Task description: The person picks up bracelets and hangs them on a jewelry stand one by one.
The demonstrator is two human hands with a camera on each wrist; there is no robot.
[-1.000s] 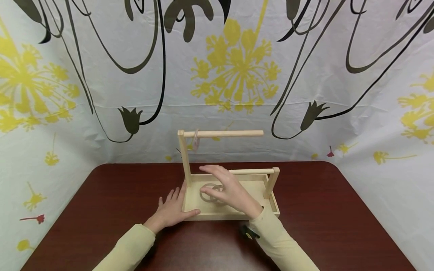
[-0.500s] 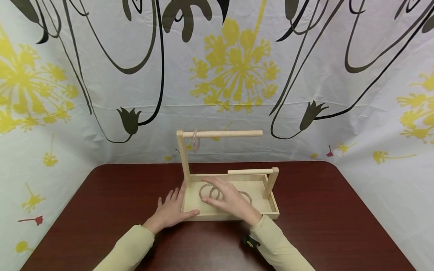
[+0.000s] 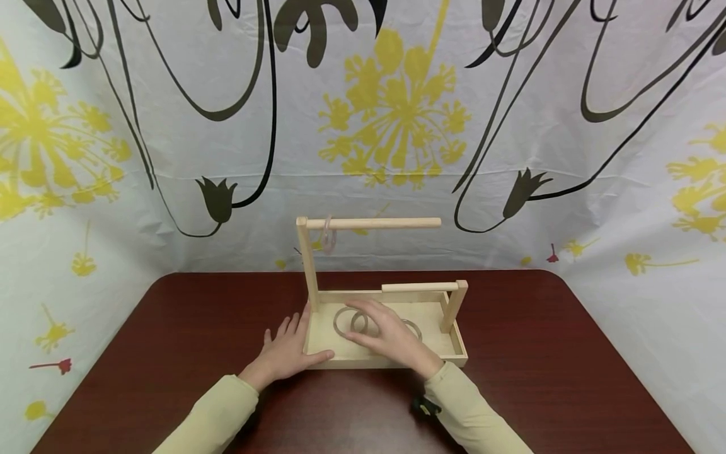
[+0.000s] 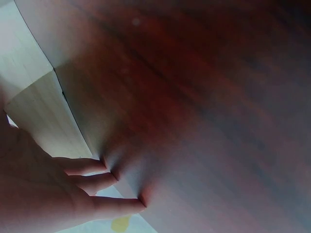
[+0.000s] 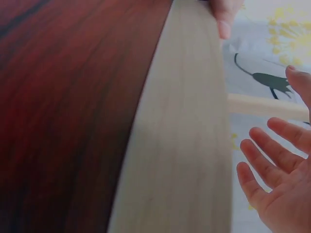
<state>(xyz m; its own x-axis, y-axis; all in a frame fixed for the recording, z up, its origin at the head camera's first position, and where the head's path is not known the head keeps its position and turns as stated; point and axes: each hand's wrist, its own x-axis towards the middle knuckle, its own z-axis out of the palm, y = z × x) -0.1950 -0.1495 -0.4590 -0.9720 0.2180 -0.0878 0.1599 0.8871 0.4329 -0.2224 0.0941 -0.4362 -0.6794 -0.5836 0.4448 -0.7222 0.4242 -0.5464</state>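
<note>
My left hand (image 3: 286, 352) lies against the left end of a pale wooden tray (image 3: 430, 315), its thumb along the front rim. In the left wrist view its fingers (image 4: 119, 206) reach down to the tabletop beside the tray wall (image 4: 46, 114). Above the tray floor hovers my right hand (image 3: 394, 337), thumb and fingers apart. Nothing sits between its spread fingers (image 5: 262, 158) in the right wrist view. Several rings lie in the tray: a pale ring (image 3: 335, 323) and a smaller overlapping one left of the right hand, and another ring (image 3: 418, 329) partly hidden behind it.
A tall post (image 3: 309, 268) at the tray's left carries a long dowel (image 3: 386, 223), with pale rings (image 3: 328, 236) hanging near the post. At the right, a shorter post (image 3: 454, 308) bears a lower dowel (image 3: 420, 287). Dark red tabletop (image 3: 522, 340) surrounds the tray.
My right hand has come down toward the tray floor and shifted slightly right, uncovering the lower dowel's left end and the ring at the right. The left hand stays put.
</note>
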